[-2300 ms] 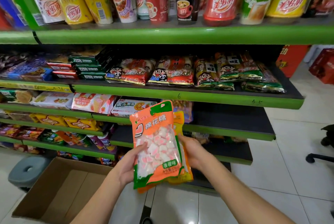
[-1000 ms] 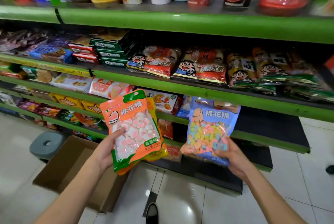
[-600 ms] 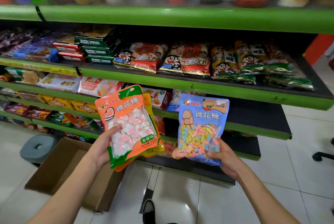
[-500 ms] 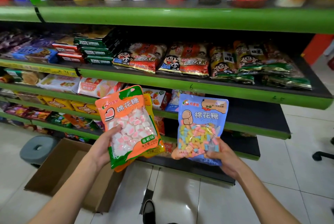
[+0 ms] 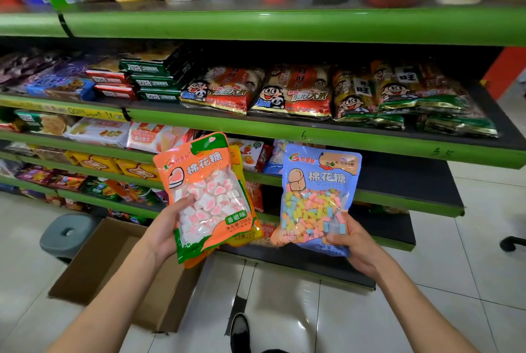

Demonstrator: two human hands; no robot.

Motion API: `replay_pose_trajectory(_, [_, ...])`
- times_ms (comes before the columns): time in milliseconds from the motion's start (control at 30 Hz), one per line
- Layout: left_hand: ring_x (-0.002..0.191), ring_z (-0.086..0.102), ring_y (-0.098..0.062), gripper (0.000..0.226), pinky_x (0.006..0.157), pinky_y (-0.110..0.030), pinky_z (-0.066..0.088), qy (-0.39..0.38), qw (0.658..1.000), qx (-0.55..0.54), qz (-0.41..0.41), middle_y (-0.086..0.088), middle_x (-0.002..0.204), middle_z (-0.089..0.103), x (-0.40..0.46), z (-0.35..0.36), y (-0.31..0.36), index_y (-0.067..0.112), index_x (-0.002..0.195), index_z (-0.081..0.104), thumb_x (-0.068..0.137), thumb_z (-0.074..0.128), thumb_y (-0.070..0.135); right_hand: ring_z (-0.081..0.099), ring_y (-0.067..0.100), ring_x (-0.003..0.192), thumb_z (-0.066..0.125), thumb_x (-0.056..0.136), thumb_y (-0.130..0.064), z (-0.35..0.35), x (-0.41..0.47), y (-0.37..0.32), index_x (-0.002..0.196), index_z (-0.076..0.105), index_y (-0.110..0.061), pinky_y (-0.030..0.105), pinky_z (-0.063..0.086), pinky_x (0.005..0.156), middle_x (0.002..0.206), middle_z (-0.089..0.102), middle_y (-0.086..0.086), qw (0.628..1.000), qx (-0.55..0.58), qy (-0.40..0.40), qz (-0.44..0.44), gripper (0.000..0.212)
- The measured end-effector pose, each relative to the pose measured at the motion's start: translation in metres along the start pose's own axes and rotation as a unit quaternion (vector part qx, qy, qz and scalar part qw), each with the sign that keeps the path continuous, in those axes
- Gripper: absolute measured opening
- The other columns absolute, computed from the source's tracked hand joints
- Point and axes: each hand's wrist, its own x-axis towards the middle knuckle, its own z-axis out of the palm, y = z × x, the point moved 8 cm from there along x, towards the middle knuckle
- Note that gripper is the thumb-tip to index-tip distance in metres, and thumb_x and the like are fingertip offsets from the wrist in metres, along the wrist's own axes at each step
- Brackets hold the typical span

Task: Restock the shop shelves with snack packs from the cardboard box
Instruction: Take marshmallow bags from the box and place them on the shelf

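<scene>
Now the shelves [image 5: 284, 136] fill the view above a white tile floor [image 5: 455, 281], with the box [image 5: 94, 264] low on the left. The step looks like placing: the bare shelf [image 5: 404, 179] at right seems the likely spot. Left hand [image 5: 162, 233] grips the orange packs [image 5: 207, 196]; right hand [image 5: 355, 247] grips the blue pack [image 5: 318, 196].

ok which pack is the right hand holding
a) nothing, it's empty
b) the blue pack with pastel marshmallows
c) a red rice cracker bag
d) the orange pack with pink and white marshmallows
b: the right hand grips the bottom corner of the blue pack, while the orange pack sits in the left hand.
</scene>
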Motion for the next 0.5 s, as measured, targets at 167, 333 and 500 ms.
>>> replay_pose_trajectory(167, [0.112, 0.07, -0.038, 0.053, 0.079, -0.054, 0.061, 0.003, 1.0, 0.0, -0.003, -0.016, 0.129, 0.069, 0.0016, -0.0007, -0.0003, 0.014, 0.136, 0.059, 0.085, 0.071, 0.024, 0.069, 0.033, 0.112, 0.07, 0.078, 0.013, 0.0008, 0.0011, 0.0004, 0.129, 0.055, -0.012, 0.035, 0.06, 0.079, 0.123, 0.07, 0.015, 1.0, 0.002, 0.001, 0.011, 0.058])
replay_pose_trajectory(333, [0.115, 0.068, -0.038, 0.054, 0.085, -0.056, 0.059, 0.007, 1.0, 0.002, -0.003, -0.016, 0.13, 0.069, 0.004, -0.0001, 0.0008, 0.015, 0.138, 0.058, 0.086, 0.071, 0.025, 0.07, 0.032, 0.11, 0.068, 0.078, 0.013, 0.001, 0.0027, -0.0011, 0.127, 0.056, -0.013, 0.035, 0.061, 0.077, 0.121, 0.072, 0.015, 1.0, -0.005, 0.017, 0.018, 0.057])
replay_pose_trajectory(500, [0.115, 0.068, -0.038, 0.053, 0.089, -0.053, 0.059, 0.006, 1.0, 0.007, -0.009, -0.016, 0.13, 0.069, 0.0044, 0.0003, 0.0019, 0.015, 0.136, 0.059, 0.086, 0.071, 0.026, 0.07, 0.032, 0.11, 0.069, 0.075, 0.01, 0.0029, 0.0054, -0.0034, 0.129, 0.055, -0.013, 0.035, 0.061, 0.077, 0.121, 0.072, 0.013, 1.0, -0.006, 0.019, 0.018, 0.06])
